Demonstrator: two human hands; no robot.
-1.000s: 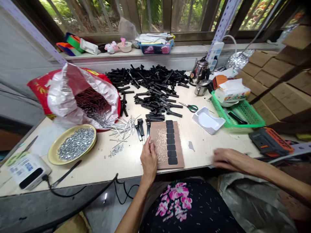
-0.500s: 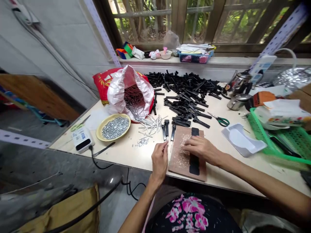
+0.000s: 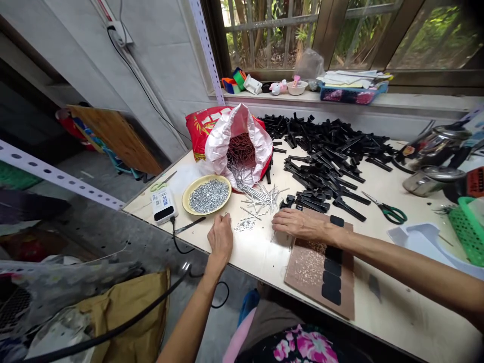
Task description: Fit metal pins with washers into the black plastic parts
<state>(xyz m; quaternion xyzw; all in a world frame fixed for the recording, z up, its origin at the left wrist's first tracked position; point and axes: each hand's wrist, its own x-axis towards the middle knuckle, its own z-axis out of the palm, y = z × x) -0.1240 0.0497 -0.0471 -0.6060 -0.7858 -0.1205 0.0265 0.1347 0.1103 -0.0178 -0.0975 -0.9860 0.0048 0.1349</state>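
My left hand (image 3: pixel 220 237) is closed, thumb and fingers drawn together, beside the yellow dish (image 3: pixel 186 205) of small metal pieces. Whatever those fingers pinch is too small to make out. A few loose bits of metal (image 3: pixel 245 225) lie to its right. My right hand (image 3: pixel 297 224) rests palm down at the left edge of a brown board (image 3: pixel 340 307), fingers stretched out over thin metal pins. Black clips (image 3: pixel 289 200) show just beyond its knuckles. On the board are a row of black pads (image 3: pixel 331 292) and a patch of pale crumbs (image 3: pixel 308 267).
Metal pins (image 3: pixel 264 199) spill from an open red bag (image 3: pixel 200 128). Black clips (image 3: pixel 325 146) are heaped at the back. Green-handled scissors (image 3: pixel 393 214), a white tray (image 3: pixel 416 242) and a green basket (image 3: pixel 463 232) are on the right. A white device (image 3: pixel 163 205) sits left.
My left hand has moved left, from the pins beside the board to near the dish. My right hand has shifted from the board's pads to its left edge. The view has turned left.
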